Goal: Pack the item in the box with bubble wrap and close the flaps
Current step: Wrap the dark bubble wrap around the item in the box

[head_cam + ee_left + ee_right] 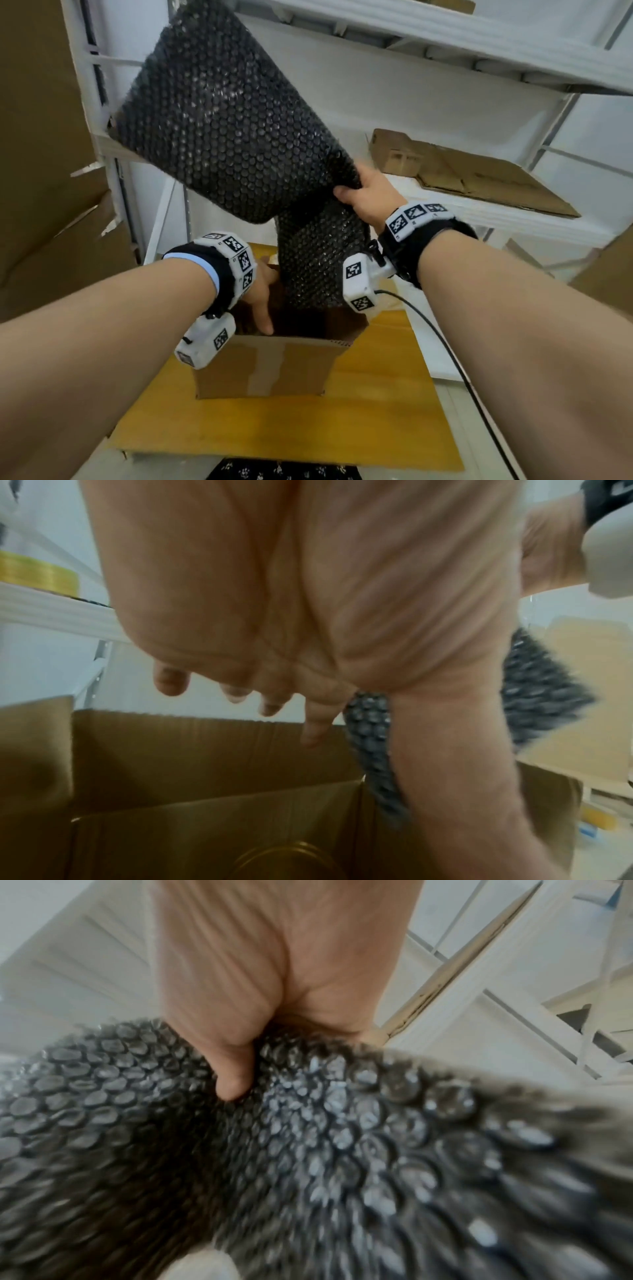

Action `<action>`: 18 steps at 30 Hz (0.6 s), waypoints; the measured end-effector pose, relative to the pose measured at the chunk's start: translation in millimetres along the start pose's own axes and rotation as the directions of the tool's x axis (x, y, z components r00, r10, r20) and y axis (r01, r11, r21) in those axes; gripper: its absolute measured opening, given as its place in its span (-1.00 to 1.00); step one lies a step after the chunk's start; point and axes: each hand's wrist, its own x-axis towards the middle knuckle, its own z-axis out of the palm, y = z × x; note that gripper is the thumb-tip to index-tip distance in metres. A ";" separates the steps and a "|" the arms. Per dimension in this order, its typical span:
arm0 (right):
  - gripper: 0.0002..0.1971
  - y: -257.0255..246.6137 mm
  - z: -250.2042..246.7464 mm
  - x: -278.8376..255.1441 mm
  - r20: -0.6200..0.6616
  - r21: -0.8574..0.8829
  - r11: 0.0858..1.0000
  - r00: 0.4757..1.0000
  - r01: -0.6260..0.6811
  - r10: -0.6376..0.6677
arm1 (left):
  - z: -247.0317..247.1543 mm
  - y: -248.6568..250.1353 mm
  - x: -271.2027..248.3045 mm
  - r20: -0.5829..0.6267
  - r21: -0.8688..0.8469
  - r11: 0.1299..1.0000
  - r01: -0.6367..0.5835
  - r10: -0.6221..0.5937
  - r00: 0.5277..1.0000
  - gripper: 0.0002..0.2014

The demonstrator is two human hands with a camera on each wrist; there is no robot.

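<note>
Above the open cardboard box (267, 370), the right hand (368, 198) is raised with the wrist bent, and its fingers (232, 1077) are curled round the edge of a black bubble wrap (233, 123) sheet. The sheet stands up high and folds down, so its lower part hangs into the box. The left hand (260, 294) reaches down into the box mouth, fingers (171, 680) loose and nearly straight, holding nothing, just beside the hanging wrap. At the box bottom a round golden lid (291, 864) of the item shows. The box stands on a yellow wooden worktop (376, 411).
</note>
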 end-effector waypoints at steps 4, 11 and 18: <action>-0.70 2.6 9.2 -6.3 -0.015 -0.122 0.988 0.995 0.097 -0.100 | 4.8 2.6 0.8 -0.059 0.036 0.999 0.024 -0.022 0.998 0.28; -0.66 4.4 16.3 -5.1 0.559 -0.098 0.964 0.788 -0.246 0.258 | -4.9 1.4 3.5 0.032 -0.026 0.999 0.019 -0.018 0.999 0.29; -0.47 15.3 29.5 -13.2 0.505 -0.531 0.840 0.754 -0.113 0.421 | 3.8 6.6 9.1 0.099 0.034 0.999 -0.018 0.014 0.995 0.33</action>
